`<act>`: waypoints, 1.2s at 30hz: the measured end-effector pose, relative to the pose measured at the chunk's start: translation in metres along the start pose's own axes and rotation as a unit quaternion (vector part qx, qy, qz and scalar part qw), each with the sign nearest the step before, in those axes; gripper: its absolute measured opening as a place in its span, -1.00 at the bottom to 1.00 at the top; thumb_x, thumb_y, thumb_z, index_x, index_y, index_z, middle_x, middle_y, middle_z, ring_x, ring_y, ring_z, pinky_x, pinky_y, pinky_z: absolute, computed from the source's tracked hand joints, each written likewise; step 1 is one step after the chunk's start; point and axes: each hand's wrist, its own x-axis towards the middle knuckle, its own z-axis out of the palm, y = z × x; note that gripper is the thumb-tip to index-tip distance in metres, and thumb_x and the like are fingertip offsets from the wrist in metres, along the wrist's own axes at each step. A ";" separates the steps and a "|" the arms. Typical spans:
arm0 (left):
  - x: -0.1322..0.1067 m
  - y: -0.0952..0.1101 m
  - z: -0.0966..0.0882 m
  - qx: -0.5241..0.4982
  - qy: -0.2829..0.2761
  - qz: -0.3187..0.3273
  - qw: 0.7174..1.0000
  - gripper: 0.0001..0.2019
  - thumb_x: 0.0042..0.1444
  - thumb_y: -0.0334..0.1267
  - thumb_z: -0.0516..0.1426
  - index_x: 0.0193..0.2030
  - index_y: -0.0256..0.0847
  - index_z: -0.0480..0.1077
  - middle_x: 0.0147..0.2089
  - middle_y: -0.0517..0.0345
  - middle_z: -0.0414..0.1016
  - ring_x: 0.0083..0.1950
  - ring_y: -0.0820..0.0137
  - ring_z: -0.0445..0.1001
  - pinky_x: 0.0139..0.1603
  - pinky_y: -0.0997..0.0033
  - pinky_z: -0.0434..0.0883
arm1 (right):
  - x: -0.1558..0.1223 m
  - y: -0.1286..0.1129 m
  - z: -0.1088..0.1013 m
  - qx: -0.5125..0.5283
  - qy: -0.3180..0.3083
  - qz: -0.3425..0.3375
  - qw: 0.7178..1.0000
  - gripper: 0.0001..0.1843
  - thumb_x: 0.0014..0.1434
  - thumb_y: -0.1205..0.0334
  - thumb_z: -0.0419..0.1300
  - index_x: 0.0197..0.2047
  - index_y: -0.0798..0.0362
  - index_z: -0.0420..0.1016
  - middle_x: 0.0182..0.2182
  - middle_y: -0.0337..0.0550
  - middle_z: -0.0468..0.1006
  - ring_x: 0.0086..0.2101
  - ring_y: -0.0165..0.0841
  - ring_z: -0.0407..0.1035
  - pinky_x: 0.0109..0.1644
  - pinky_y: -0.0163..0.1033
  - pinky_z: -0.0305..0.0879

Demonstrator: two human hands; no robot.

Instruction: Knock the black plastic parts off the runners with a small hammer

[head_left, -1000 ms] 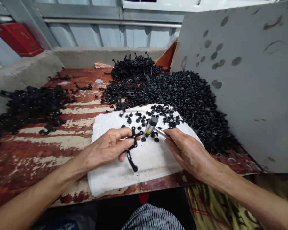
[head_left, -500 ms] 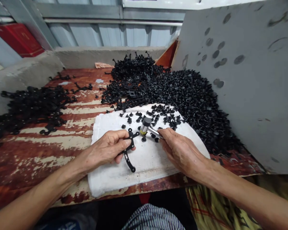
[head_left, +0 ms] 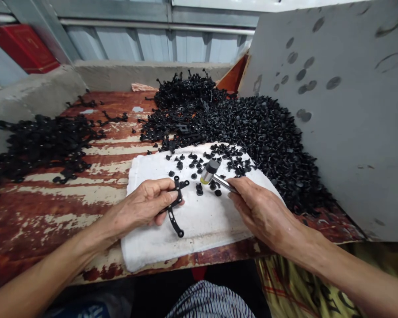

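My left hand (head_left: 154, 201) pinches a black plastic bracket (head_left: 176, 223) with several thin arms, each ending in a round eye. Part of the bracket is hidden behind the fingers. In my right hand (head_left: 257, 207) is the metal handle of a small mallet (head_left: 209, 172), which has a dark upper face and a yellow lower face. The mallet head hangs to the right of the bracket, apart from it, above loose black round-based studs (head_left: 199, 190). Under both hands lies a folded white cloth (head_left: 199, 236), with many more studs scattered over its far half.
A large heap of black studs (head_left: 268, 132) covers the right rear of the worn red tabletop (head_left: 116, 187). Black brackets are piled at the back (head_left: 185, 90) and at the left (head_left: 43, 143). A grey panel (head_left: 348, 145) stands along the right side; a low concrete ledge (head_left: 119, 75) runs behind.
My right hand and the mallet have moved a little to the right, away from the bracket. My left hand has shifted slightly left with the bracket still in its grip.
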 end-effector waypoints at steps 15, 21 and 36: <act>0.004 0.008 0.010 -0.012 -0.032 0.008 0.999 -0.60 0.10 0.08 0.08 -0.27 -0.29 0.31 -0.68 0.33 0.17 -0.67 0.60 0.07 -0.64 0.60 -0.01 | 0.004 -0.004 0.005 -0.046 -0.055 0.011 0.997 -0.75 0.14 0.50 -0.08 -0.16 0.10 0.30 -0.34 -0.09 0.37 -0.42 -0.29 0.31 -0.36 -0.22 0.19; 0.002 0.005 -0.007 -0.081 0.050 -0.031 0.995 -0.61 -0.05 0.04 0.21 -0.38 -0.31 0.32 -0.42 0.10 0.45 -0.66 0.64 0.17 -0.69 0.62 0.03 | -0.017 0.004 0.009 0.087 0.085 -0.051 0.991 -0.79 0.25 0.38 -0.08 -0.13 0.08 0.33 -0.33 -0.05 0.48 -0.34 -0.28 0.44 -0.28 -0.22 0.34; 0.015 0.000 -0.014 -0.126 0.008 -0.042 0.991 -0.73 -0.04 -0.15 0.22 -0.54 -0.34 0.38 -0.73 0.27 0.19 -0.75 0.66 0.05 -0.75 0.67 -0.09 | -0.034 -0.002 0.019 0.146 0.082 -0.024 0.986 -0.76 0.24 0.31 -0.06 -0.16 0.09 0.41 -0.39 -0.09 0.57 -0.40 -0.32 0.49 -0.36 -0.28 0.41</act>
